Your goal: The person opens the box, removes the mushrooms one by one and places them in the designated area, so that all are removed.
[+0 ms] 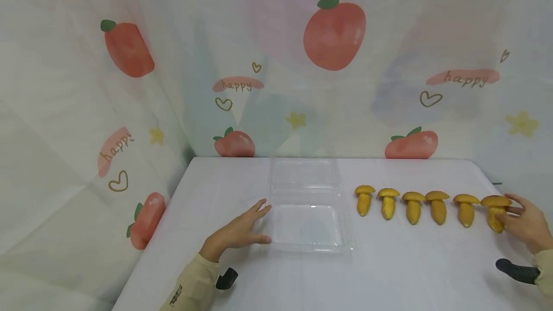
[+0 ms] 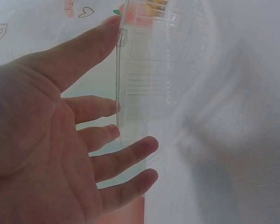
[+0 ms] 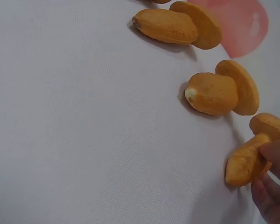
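My left hand (image 1: pixel 235 232) is at the left side of a clear plastic clamshell box (image 1: pixel 308 224), its fingers spread. In the left wrist view the thumb and some fingertips of that hand (image 2: pixel 51 140) are at the edge of the box (image 2: pixel 149 70); contact is hard to tell. At the far right, my right hand (image 1: pixel 529 222) pinches the stem of a yellow-brown mushroom (image 1: pixel 496 201), the last in a row. The right wrist view shows the thumb and fingers on either side of this mushroom (image 3: pixel 245 163), its tip close to the cloth.
Several similar mushrooms (image 1: pixel 414 208) lie in a row between the box and my right hand, caps away from me. The box's lid (image 1: pixel 304 173) lies folded back behind its base. A white cloth covers the table (image 1: pixel 389 272); a printed curtain (image 1: pixel 276 109) hangs behind.
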`<state>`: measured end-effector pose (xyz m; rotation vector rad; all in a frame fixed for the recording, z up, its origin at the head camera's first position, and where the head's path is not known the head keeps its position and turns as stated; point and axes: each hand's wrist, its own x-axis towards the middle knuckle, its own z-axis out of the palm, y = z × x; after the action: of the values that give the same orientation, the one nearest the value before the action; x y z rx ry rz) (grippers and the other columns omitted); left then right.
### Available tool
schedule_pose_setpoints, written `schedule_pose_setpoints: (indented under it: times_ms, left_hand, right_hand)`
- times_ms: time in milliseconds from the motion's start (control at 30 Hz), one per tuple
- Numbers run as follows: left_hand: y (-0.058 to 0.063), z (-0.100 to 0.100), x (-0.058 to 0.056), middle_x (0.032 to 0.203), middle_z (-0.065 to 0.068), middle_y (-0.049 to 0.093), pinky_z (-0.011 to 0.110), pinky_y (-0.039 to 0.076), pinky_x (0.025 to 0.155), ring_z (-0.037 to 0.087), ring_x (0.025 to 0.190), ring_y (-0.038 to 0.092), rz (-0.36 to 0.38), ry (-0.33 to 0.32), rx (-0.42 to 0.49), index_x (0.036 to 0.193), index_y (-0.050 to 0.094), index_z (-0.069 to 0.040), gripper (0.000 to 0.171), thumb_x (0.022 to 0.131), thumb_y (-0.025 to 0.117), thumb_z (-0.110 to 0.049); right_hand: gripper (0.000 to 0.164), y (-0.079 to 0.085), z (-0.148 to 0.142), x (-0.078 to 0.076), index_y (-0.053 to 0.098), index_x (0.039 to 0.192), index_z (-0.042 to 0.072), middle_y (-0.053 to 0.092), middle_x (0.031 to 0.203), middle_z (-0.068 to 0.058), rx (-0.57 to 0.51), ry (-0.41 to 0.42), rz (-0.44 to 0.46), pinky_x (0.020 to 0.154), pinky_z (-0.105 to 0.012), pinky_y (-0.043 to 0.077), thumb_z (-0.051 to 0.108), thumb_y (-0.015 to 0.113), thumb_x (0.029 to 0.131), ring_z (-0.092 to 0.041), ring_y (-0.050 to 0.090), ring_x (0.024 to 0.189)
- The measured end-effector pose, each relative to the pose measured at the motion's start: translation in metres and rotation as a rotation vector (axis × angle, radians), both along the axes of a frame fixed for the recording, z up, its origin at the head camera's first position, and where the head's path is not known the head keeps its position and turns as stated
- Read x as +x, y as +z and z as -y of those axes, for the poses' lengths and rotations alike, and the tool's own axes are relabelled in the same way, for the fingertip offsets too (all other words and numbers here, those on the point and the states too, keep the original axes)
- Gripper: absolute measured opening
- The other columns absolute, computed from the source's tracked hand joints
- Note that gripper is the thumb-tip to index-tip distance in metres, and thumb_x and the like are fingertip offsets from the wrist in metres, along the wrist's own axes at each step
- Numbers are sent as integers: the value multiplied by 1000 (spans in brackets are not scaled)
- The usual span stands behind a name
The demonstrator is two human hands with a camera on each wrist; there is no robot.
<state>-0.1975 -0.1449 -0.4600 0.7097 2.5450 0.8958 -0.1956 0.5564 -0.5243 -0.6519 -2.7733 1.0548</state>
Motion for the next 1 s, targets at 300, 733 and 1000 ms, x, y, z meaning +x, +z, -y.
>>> schedule_pose_setpoints:
  times_ms: [300,733,1000]
  left_hand:
    - [-4,0,2,171,16,14,61,28,121,38,156,22,2,-9,-1,159,30,-6,89,89,79,-32]
    - [-3,2,2,170,18,14,61,29,121,39,155,23,-9,-10,4,159,30,-5,89,89,79,-31]
    - [-1,1,-1,170,18,14,60,29,121,38,156,23,-30,-14,3,159,31,-6,88,89,78,-33]
  right_hand:
    - [66,-16,-9,-5,13,154,-13,25,143,-52,8,5,39,70,-45,58,-5,50,100,-67,35,124]
    - [67,-12,-5,-13,11,153,-15,26,140,-54,-25,98,68,53,-17,47,-1,52,101,-67,37,122]
    - [68,-15,-8,-16,9,154,-15,27,139,-54,-28,64,49,50,-16,45,0,51,102,-65,39,121]
